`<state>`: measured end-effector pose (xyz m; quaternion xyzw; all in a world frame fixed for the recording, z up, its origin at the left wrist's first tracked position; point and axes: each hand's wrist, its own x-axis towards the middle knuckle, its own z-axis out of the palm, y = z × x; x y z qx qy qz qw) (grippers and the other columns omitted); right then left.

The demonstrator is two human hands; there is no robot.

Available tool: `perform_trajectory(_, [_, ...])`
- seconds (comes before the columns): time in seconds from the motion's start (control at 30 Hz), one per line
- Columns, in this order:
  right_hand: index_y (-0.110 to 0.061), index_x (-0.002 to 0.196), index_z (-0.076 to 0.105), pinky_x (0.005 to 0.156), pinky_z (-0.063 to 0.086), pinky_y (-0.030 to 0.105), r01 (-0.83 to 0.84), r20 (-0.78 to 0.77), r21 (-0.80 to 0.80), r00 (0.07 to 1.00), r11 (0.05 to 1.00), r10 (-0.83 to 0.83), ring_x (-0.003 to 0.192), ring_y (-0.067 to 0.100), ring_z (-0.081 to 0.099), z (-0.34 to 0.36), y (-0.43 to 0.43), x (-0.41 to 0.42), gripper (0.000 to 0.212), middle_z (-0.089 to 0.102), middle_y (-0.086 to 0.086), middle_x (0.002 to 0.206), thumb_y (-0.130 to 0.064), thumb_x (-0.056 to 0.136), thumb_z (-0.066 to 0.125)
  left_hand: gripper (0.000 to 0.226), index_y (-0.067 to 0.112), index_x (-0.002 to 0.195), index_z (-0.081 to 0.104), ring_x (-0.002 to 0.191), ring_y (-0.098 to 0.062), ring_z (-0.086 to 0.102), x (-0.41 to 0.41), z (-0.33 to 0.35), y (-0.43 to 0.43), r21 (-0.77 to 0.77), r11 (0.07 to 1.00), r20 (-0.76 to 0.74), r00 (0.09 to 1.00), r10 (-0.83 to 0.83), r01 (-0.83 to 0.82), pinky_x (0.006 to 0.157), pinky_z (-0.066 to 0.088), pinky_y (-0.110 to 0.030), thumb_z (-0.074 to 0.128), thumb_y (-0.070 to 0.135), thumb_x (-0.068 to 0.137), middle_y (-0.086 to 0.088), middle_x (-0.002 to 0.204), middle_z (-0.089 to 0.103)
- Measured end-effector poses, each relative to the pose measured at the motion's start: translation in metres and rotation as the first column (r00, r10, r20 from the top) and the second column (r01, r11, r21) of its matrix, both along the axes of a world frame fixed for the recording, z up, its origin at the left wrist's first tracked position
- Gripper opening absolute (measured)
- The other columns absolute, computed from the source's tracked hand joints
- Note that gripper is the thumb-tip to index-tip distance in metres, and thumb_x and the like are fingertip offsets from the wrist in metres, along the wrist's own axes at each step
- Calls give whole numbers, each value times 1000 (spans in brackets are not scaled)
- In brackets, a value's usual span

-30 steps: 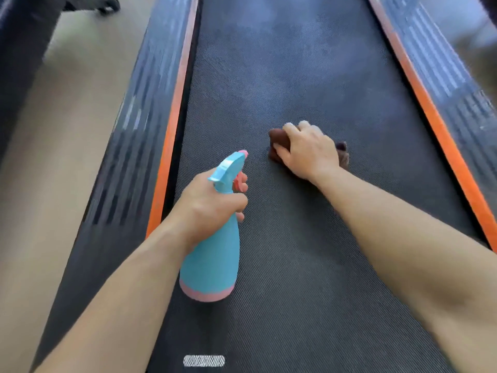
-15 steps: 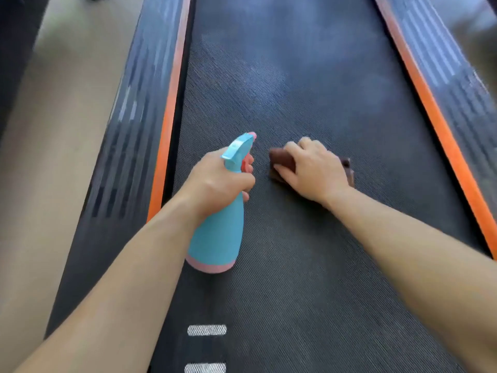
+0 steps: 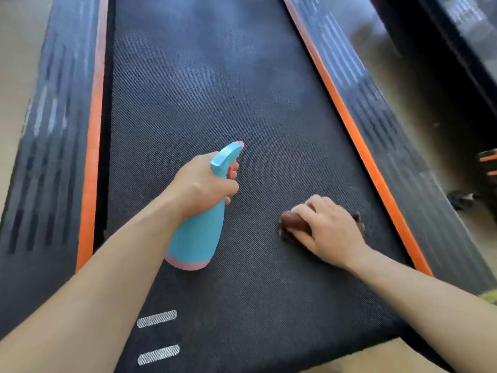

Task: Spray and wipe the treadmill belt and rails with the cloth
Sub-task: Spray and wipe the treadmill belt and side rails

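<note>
One spray bottle (image 3: 199, 232), left hand (image 3: 201, 184), tilted upright, nozzle facing along belt (image 3: 201, 90)

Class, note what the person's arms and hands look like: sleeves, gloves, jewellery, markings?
The left arm and right arm are bare, no sleeves in view. The left hand and right hand wear no gloves; no watch, bracelet, ring or marking shows.
</note>
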<state>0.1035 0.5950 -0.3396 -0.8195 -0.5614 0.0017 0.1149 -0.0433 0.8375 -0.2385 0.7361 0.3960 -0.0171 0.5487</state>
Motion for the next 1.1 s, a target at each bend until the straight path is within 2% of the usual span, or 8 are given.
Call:
perform_trajectory(0.1, [-24, 116, 60, 81, 50, 43, 362, -15, -11, 932, 932, -362, 103, 32, 56, -1, 20, 55, 43, 55, 5, 106, -58, 94, 48, 42, 21, 112, 72, 67, -18, 77, 5, 2, -20, 26, 996, -25, 996, -89, 90, 87, 62, -35, 69, 16, 71, -1, 104, 76])
perform_trajectory(0.2, [-21, 114, 57, 78, 49, 45, 512, -3, -43, 858, 858, -513, 102, 35, 54, -2, 28, 51, 43, 54, 9, 108, -56, 93, 49, 32, 25, 102, 71, 66, -15, 77, 8, 1, -40, 49, 983, -43, 983, -177, 179, 87, 61, -35, 70, 17, 71, 6, 99, 74])
perform_trajectory(0.37, [-23, 107, 62, 66, 51, 42, 380, -12, -21, 925, 925, -381, 84, 29, 54, -1, -46, -23, 43, 53, 5, 97, -59, 92, 44, 37, 20, 111, 72, 62, -14, 72, 21, -1, -63, -87, 970, -18, 974, -228, 225, 67, 56, -23, 69, 7, 77, -4, 110, 75])
perform_trajectory(0.47, [-20, 105, 63, 64, 52, 43, 286, 17, -10, 958, 958, -285, 82, 31, 55, -4, -51, 3, 46, 53, 7, 95, -59, 91, 43, 36, 17, 111, 72, 59, -10, 69, 27, 1, -75, -97, 962, -4, 966, -257, 256, 61, 52, -17, 64, -3, 82, -6, 113, 74])
perform_trajectory(0.53, [-17, 105, 61, 63, 52, 44, 376, 87, 53, 921, 925, -380, 84, 36, 56, -10, -22, 37, 44, 55, 12, 96, -55, 91, 45, 35, 17, 110, 72, 60, -11, 69, 27, 0, -80, -101, 958, -4, 963, -269, 267, 60, 53, -16, 64, -4, 82, -6, 113, 74])
perform_trajectory(0.63, [-15, 108, 59, 67, 48, 46, 538, 106, 34, 836, 842, -538, 93, 40, 57, -9, 22, 77, 36, 55, 15, 103, -48, 95, 55, 43, 22, 116, 72, 63, -12, 70, 22, -3, -83, -98, 956, -10, 960, -279, 277, 63, 55, -18, 64, -3, 82, -3, 112, 74])
perform_trajectory(0.9, [-20, 106, 59, 69, 50, 43, 504, 54, 8, 862, 864, -503, 85, 31, 54, -8, -49, 23, 34, 53, 8, 99, -52, 94, 58, 55, 31, 115, 72, 64, -19, 75, 21, 2, -84, -143, 958, -34, 966, -255, 248, 85, 60, -38, 62, 20, 62, 4, 109, 74])
perform_trajectory(1.1, [-24, 133, 40, 97, 48, 45, 424, -217, 15, 886, 906, -411, 108, 29, 53, 9, -88, 6, 50, 45, 8, 121, -46, 89, 49, 57, 34, 115, 73, 67, -21, 75, 22, 0, -80, -190, 955, -19, 972, -236, 228, 93, 61, -47, 63, 21, 61, 4, 106, 75])
